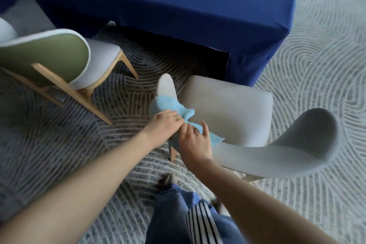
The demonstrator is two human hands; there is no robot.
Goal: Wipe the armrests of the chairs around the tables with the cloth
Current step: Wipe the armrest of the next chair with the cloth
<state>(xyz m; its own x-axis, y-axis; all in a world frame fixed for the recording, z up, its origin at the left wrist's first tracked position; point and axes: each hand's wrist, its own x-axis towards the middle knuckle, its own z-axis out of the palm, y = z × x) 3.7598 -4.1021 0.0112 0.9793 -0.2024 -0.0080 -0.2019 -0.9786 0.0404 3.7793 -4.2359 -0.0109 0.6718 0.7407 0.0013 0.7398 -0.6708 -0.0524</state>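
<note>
Head view: the left hand [164, 123] lies on the cloth [168, 105] with its fingers curled into the bunched middle, gripping it. The right hand [195, 140] is just beside it and holds the cloth's near end, thumb on top. Its other fingers are hidden under the fabric, so how they lie cannot be made out.

The light blue cloth is draped over the left armrest [167, 85] of the grey chair [227, 109], covering the middle of it so only the rounded far tip shows. One wooden leg peeks out below the hands.

The chair faces a table [198, 6] under a blue cover, cut off at the top. A second chair [49, 55] stands to the left on the patterned carpet [316, 65].
</note>
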